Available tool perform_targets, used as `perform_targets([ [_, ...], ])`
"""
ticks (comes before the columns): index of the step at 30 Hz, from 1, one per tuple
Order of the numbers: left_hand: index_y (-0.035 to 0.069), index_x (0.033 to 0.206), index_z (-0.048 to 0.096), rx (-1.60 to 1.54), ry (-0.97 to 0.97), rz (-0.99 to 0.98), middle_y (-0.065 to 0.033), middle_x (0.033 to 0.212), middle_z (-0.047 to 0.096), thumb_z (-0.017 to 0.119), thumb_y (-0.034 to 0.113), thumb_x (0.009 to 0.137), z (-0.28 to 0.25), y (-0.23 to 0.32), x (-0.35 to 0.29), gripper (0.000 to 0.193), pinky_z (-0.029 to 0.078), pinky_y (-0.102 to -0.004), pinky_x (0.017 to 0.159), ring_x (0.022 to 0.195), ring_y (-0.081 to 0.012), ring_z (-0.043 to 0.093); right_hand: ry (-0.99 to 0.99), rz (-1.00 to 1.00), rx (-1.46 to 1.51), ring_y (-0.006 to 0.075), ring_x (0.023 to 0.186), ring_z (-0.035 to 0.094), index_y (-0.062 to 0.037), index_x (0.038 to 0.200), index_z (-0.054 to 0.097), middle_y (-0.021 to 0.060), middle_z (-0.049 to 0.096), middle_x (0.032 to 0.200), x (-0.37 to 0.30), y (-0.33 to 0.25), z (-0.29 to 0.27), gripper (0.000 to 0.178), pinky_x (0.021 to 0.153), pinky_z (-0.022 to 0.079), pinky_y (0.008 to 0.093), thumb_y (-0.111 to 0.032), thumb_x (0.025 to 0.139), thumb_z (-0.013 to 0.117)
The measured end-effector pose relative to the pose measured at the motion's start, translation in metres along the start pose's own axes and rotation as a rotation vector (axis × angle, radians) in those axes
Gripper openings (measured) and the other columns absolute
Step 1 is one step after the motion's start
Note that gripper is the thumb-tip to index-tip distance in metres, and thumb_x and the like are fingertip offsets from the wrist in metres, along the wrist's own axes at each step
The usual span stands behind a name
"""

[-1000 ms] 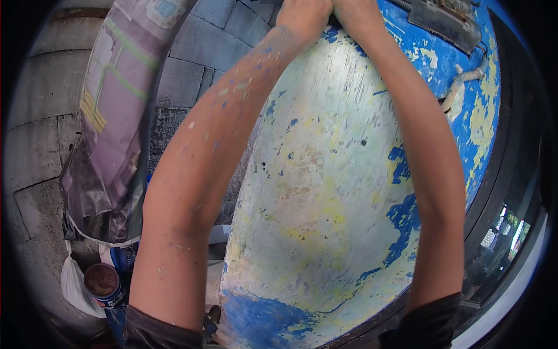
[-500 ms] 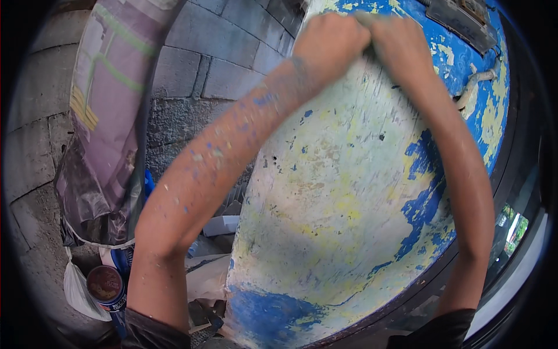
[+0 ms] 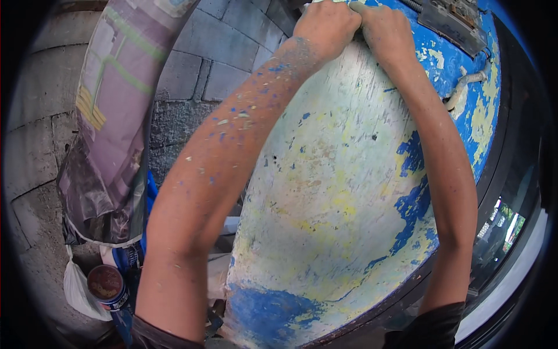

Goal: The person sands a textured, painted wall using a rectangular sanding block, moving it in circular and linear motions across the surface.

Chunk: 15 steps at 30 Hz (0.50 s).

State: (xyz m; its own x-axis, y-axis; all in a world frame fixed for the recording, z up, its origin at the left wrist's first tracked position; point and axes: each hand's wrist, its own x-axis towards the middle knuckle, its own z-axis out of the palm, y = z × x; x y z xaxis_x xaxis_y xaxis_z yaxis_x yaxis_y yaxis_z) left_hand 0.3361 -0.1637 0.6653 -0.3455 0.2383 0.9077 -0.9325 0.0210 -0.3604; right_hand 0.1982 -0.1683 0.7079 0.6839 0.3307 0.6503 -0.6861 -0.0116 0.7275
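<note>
Both my arms stretch forward over a large curved panel [image 3: 325, 174], its pale surface patched with yellow and scraps of blue paint. At its far end my left hand [image 3: 329, 28] and my right hand [image 3: 388, 32] are closed like fists, knuckles up, side by side. Whatever they grip is hidden beneath the fingers; I cannot make it out. Blue and pale paint flakes cling to my left forearm [image 3: 226, 134]. A solid blue patch [image 3: 273, 314] covers the panel's near left corner.
A grey block wall [image 3: 215, 52] stands at the left, with a rolled purple-grey sheet [image 3: 122, 110] before it. Below are a paint can [image 3: 107, 283] and a white plastic bag [image 3: 81, 291]. A dark box [image 3: 452, 28] and a pale bent pipe [image 3: 465, 86] sit far right, beside dark glass [image 3: 494, 232].
Both hands have moved a little farther away along the panel, staying close together and closed. My left elbow has shifted inward to the right, and the view has turned slightly.
</note>
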Motion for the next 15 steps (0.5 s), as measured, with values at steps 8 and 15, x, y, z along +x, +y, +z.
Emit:
perform_targets([
  [8,0.004,0.071,0.063,0.065,0.063,0.084,-0.0111,0.068,0.063,0.057,0.005,0.071,0.010,0.013,-0.002,0.006,0.053,-0.0361,0.064,0.069,-0.0269,0.065,0.195,0.031,0.097,0.0284,0.081,0.064,-0.0066,0.085,0.058,0.0120,0.064,0.082,-0.019,0.003,0.010,0.011,0.065,0.053,0.0383,-0.014,0.076,0.057],
  [15,0.007,0.076,0.066,-0.029,-0.066,0.069,-0.0138,0.079,0.065,0.057,0.001,0.071,-0.007,0.030,-0.033,0.011,0.053,-0.0382,0.066,0.076,-0.0270,0.065,0.167,0.023,0.140,0.0278,0.083,0.065,-0.0046,0.083,0.060,0.0142,0.065,0.084,-0.041,-0.020,-0.010,0.011,0.062,0.052,0.0406,-0.010,0.074,0.057],
])
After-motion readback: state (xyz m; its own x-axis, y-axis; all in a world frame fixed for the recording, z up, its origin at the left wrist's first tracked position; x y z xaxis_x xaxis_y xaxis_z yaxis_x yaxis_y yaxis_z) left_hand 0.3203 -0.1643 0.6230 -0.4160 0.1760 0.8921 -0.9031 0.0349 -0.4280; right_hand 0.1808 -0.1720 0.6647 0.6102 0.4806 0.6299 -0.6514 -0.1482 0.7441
